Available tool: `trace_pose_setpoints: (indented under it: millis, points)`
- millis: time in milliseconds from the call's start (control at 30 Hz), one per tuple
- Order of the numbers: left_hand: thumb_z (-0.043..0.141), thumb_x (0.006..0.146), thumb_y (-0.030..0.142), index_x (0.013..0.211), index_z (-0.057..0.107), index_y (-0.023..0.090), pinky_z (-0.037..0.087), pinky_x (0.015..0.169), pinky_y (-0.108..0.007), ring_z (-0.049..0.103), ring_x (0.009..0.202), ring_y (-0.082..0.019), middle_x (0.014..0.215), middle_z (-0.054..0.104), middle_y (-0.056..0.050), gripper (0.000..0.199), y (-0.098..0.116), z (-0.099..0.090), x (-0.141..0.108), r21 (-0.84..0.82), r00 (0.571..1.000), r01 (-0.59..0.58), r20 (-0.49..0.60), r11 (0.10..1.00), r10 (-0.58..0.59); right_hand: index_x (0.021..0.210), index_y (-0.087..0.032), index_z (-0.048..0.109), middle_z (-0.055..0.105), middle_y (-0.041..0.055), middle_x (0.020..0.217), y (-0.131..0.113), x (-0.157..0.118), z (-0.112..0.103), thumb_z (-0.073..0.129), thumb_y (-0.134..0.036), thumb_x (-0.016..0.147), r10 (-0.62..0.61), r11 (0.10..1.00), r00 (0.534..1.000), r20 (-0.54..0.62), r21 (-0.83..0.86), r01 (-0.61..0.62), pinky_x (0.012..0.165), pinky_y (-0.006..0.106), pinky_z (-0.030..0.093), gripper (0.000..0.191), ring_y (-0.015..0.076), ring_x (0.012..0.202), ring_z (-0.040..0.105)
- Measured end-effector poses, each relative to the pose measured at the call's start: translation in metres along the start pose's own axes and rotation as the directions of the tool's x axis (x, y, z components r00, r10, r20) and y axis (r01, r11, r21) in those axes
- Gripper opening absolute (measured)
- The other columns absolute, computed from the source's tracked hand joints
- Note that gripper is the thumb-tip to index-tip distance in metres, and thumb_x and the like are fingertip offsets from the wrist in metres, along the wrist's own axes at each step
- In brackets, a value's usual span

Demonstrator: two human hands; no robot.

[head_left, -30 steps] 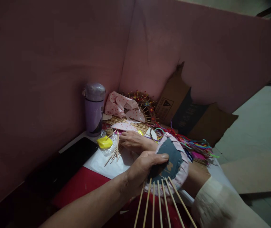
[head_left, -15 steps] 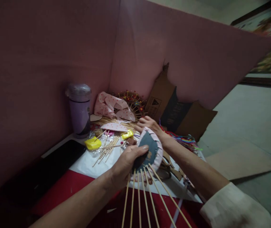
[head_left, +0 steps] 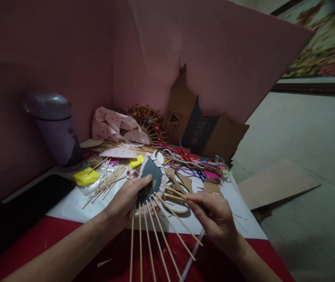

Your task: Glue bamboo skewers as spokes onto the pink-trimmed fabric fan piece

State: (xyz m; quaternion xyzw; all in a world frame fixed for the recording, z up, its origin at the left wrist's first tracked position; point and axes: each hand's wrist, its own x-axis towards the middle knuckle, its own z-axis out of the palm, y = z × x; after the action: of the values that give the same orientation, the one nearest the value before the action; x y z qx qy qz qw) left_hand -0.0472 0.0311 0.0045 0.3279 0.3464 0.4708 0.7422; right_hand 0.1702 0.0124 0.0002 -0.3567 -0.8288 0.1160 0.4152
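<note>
My left hand (head_left: 129, 194) grips a half-round cardboard piece (head_left: 151, 176), thumb on its dark face. Pink fabric is folded over the piece's curved edge. Several thin bamboo sticks (head_left: 152, 243) fan out from it toward me. To the right, my right hand (head_left: 216, 215) is closed in a pinch on another bamboo stick (head_left: 175, 191), whose far end is beside the piece's right edge; whether it touches the piece I cannot tell. Scissors (head_left: 182, 211) lie on the white sheet just behind that stick, partly covered.
Loose sticks (head_left: 108, 184), yellow packets (head_left: 87, 177) and a polka-dot cloth (head_left: 108, 123) lie at left and back. A purple bottle (head_left: 56, 137) stands by a black phone-like slab (head_left: 38, 207). Colourful pipe cleaners (head_left: 191, 156) lie before torn cardboard (head_left: 176, 105).
My right hand has come back from behind the cardboard piece to its right side, now with a bamboo stick in its fingers. The view has shifted right; my left hand keeps its hold.
</note>
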Motion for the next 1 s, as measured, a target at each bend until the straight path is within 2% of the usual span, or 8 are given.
trace_pose_setpoints:
  millis: [233,367,700,1000]
  points:
    - [0.058,0.076,0.039,0.068,0.064,0.013,0.046,0.045,-0.023,0.056,0.045,-0.012,0.058,0.065,-0.004,0.028,-0.0047,-0.0002,0.0018,0.038,0.999,0.046,-0.025,0.998,-0.045,0.097,-0.018,0.063,0.07,0.0037,0.078,0.0027,-0.0026,0.0036,0.056,-0.007,0.08,-0.08,0.997,0.995,0.056,0.007,0.08,0.062,0.024,0.046,0.022,0.0139,0.068,0.064]
    - [0.058,0.076,0.04,0.071,0.065,0.015,0.047,0.046,-0.024,0.056,0.045,-0.012,0.061,0.067,-0.005,0.026,-0.0051,-0.0006,0.0016,0.03,0.998,0.056,-0.029,0.998,-0.055,0.097,-0.018,0.063,0.07,0.0042,0.076,0.0027,-0.0017,0.0062,0.055,-0.007,0.08,-0.106,0.994,0.992,0.065,0.007,0.106,0.059,0.025,0.045,0.022,0.0143,0.064,0.064]
    - [0.061,0.073,0.041,0.07,0.064,0.015,0.048,0.044,-0.024,0.056,0.044,-0.012,0.058,0.065,-0.003,0.027,-0.0059,-0.0012,0.0017,0.019,0.998,0.045,-0.041,0.999,-0.044,0.09,-0.018,0.064,0.068,0.0027,0.068,-0.0028,-0.001,0.0077,0.055,-0.01,0.081,-0.044,0.998,0.999,0.02,0.04,0.043,0.055,0.023,0.044,0.015,0.0132,0.058,0.062]
    - [0.061,0.074,0.04,0.067,0.063,0.015,0.047,0.042,-0.022,0.056,0.043,-0.012,0.057,0.065,-0.003,0.026,-0.0042,0.0014,0.0004,0.03,0.997,0.045,-0.062,0.999,-0.043,0.093,-0.018,0.064,0.068,0.0028,0.069,-0.0007,-0.0021,0.008,0.055,-0.008,0.079,-0.069,0.998,0.997,0.033,0.001,0.069,0.056,0.025,0.044,0.019,0.0138,0.059,0.062]
